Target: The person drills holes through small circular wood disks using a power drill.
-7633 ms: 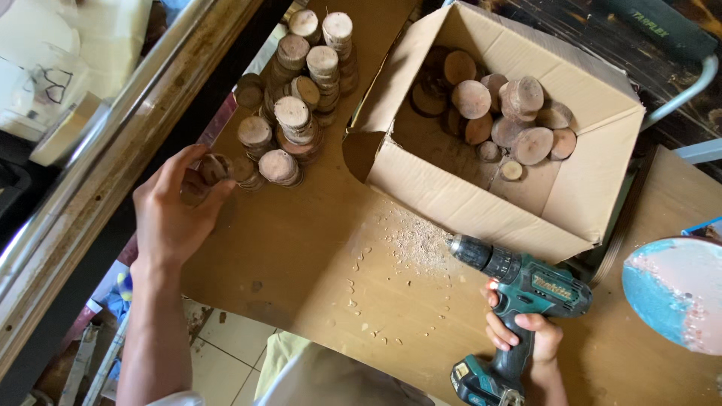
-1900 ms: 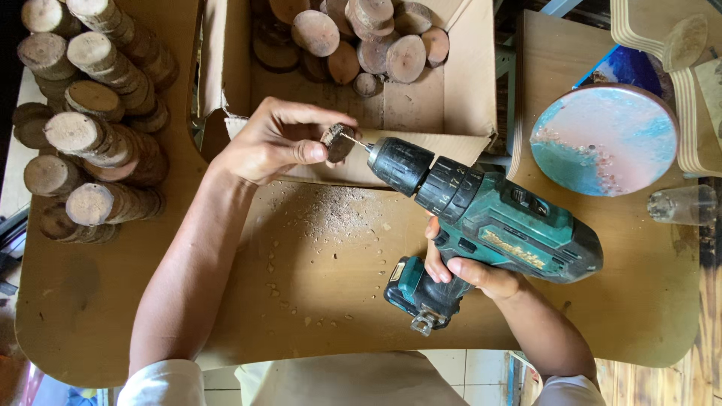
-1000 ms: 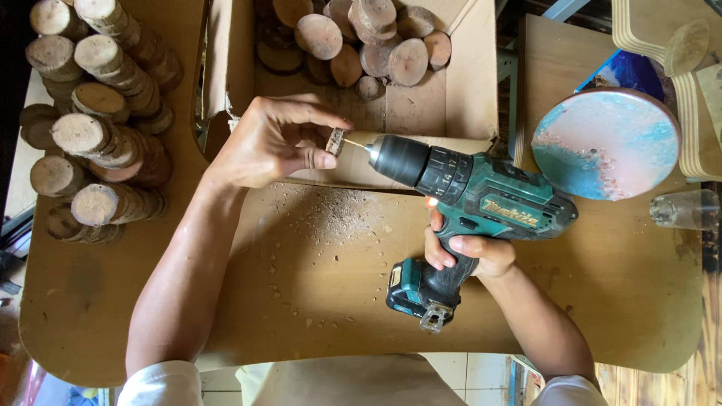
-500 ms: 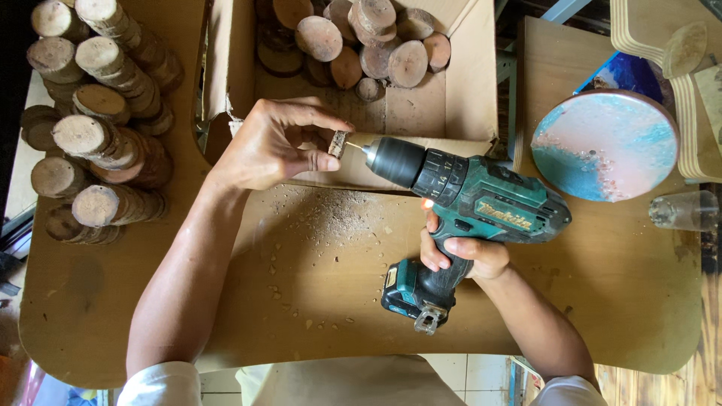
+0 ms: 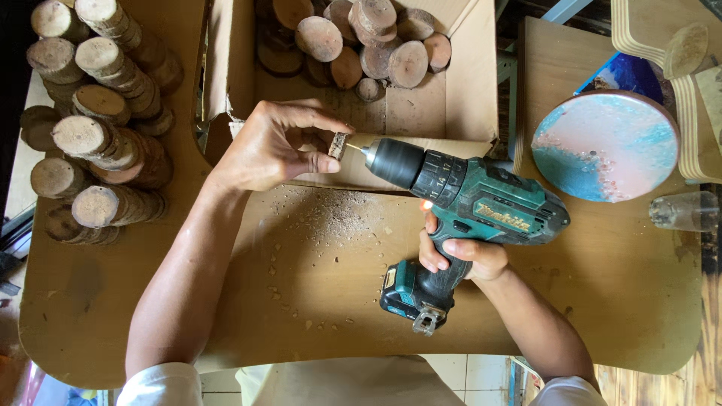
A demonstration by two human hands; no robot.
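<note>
Mid-frame, drilling looks in hand: the right hand (image 5: 459, 256) is wrapped tight round the teal drill (image 5: 470, 210), its bit at a small wood slice (image 5: 338, 145) pinched in the left hand (image 5: 274, 146); steady pressure seems needed next; the open brown box (image 5: 459, 83) at top centre shows no label

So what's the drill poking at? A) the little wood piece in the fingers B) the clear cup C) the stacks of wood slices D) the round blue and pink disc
A: the drill in the right hand has its bit tip against the small wood piece pinched in the left hand, above the sawdust-strewn table.
</note>
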